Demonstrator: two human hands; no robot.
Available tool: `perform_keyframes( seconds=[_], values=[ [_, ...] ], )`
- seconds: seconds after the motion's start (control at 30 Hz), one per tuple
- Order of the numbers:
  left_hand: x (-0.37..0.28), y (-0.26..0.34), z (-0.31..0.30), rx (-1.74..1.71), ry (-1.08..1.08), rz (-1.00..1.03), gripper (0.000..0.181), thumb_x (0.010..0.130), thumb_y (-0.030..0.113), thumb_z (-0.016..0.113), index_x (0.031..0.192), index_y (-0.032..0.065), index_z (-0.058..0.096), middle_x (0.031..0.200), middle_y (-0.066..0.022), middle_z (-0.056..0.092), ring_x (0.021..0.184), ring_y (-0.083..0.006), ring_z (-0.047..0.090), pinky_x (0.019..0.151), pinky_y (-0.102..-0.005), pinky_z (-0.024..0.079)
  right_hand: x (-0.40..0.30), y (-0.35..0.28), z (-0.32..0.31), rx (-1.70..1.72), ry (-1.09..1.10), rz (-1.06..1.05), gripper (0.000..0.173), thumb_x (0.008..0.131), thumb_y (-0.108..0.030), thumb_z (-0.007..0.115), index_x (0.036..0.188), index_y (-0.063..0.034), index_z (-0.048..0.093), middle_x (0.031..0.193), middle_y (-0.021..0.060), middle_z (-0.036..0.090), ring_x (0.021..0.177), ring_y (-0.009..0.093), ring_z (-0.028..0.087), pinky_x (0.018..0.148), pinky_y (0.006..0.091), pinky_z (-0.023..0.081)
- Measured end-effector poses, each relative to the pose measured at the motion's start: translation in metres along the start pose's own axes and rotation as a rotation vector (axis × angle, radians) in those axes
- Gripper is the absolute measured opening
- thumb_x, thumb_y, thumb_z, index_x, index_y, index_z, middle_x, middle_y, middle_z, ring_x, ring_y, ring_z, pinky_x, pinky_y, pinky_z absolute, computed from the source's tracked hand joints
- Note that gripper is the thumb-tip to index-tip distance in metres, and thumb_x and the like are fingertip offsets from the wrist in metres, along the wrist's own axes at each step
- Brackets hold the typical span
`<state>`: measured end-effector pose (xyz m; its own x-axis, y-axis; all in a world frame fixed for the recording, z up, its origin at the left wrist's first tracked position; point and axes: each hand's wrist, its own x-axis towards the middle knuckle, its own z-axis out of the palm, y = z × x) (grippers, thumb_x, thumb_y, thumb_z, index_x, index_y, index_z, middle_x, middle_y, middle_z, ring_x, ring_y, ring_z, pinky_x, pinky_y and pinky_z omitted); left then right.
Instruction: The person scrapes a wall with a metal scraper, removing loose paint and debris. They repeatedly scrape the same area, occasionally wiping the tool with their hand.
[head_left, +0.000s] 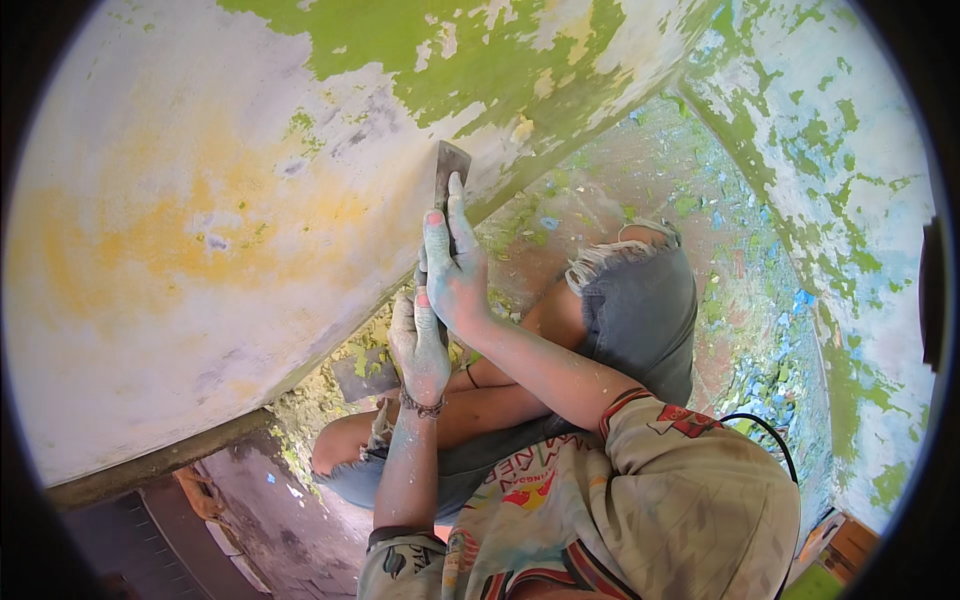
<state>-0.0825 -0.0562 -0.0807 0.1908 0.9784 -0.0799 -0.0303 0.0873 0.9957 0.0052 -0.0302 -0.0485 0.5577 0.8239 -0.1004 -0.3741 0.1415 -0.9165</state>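
A paint scraper with a flat metal blade (453, 160) points up and away from me, its tip at the painted wall (262, 247). My right hand (459, 281), coated in pale dust, holds the scraper, with the forefinger stretched along the blade. Lower down, my left hand (421, 349) is closed around the handle, thumb pointing forward; the hands cover most of the handle. Around the blade, green paint (420, 67) remains in ragged patches above bare whitish plaster. Yellowish stains (217, 210) spread over the wall to the left.
I sit cross-legged in torn jeans (637, 315) on a floor (720, 300) strewn with paint flakes. A second patchy wall (847, 187) rises at the right. A flat grey piece (364, 377) lies beside my left leg. Behind my right shoulder curves a black cable (780, 442).
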Motion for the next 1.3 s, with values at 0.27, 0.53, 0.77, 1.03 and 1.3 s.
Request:
perform_keyframes(
  seconds=[0.27, 0.53, 0.77, 1.03, 1.3],
  values=[
    [0.002, 0.049, 0.008, 0.483, -0.042, 0.069, 0.025, 0.099, 0.017, 0.050, 0.110, -0.0033, 0.059, 0.076, -0.0074, 0.062, 0.065, -0.0083, 0.052, 0.059, -0.0265, 0.045, 0.019, -0.003, -0.024, -0.442, 0.085, -0.269, 0.052, 0.099, -0.024, 0.045, 0.146, -0.0097, 0.031, 0.098, 0.0122, 0.051, 0.081, 0.021, 0.053, 0.067, 0.0308, 0.049],
    [0.002, 0.082, -0.014, 0.519, 0.073, 0.151, 0.027, 0.097, 0.016, 0.053, 0.114, -0.0036, 0.063, 0.098, -0.0145, 0.070, 0.086, -0.0133, 0.063, 0.078, -0.0268, 0.049, 0.008, -0.027, -0.012, -0.547, -0.288, -0.634, 0.076, 0.077, 0.006, 0.047, 0.147, 0.0017, 0.017, 0.147, 0.0384, 0.005, 0.137, 0.054, 0.009, 0.112, 0.0517, 0.022],
    [0.007, 0.093, -0.010, 0.661, 0.067, 0.227, 0.023, 0.096, 0.014, 0.056, 0.107, -0.0039, 0.065, 0.081, -0.0113, 0.068, 0.067, -0.0095, 0.057, 0.061, -0.0265, 0.046, 0.025, -0.008, -0.020, -0.758, -0.261, -0.783, 0.074, 0.080, 0.002, 0.048, 0.143, 0.0122, 0.011, 0.141, 0.0474, 0.003, 0.132, 0.062, 0.010, 0.110, 0.0561, 0.024],
    [0.012, 0.094, -0.009, 0.650, 0.072, 0.231, 0.019, 0.093, 0.013, 0.061, 0.106, -0.0002, 0.065, 0.066, -0.0046, 0.061, 0.057, -0.0075, 0.044, 0.051, -0.0245, 0.037, 0.030, -0.006, -0.021, -0.923, -0.225, -0.838, 0.077, 0.088, -0.015, 0.061, 0.143, 0.0116, 0.014, 0.141, 0.0465, 0.008, 0.132, 0.061, 0.013, 0.107, 0.0510, 0.030],
    [0.007, 0.094, -0.005, 0.671, 0.072, 0.400, 0.020, 0.092, 0.014, 0.062, 0.103, -0.0017, 0.065, 0.082, -0.0107, 0.068, 0.068, -0.0089, 0.054, 0.062, -0.0247, 0.045, 0.023, -0.010, -0.018, -0.845, -0.214, -0.821, 0.076, 0.089, -0.013, 0.058, 0.144, 0.0106, 0.011, 0.141, 0.0466, 0.005, 0.132, 0.059, 0.015, 0.104, 0.0499, 0.037]
  ],
)
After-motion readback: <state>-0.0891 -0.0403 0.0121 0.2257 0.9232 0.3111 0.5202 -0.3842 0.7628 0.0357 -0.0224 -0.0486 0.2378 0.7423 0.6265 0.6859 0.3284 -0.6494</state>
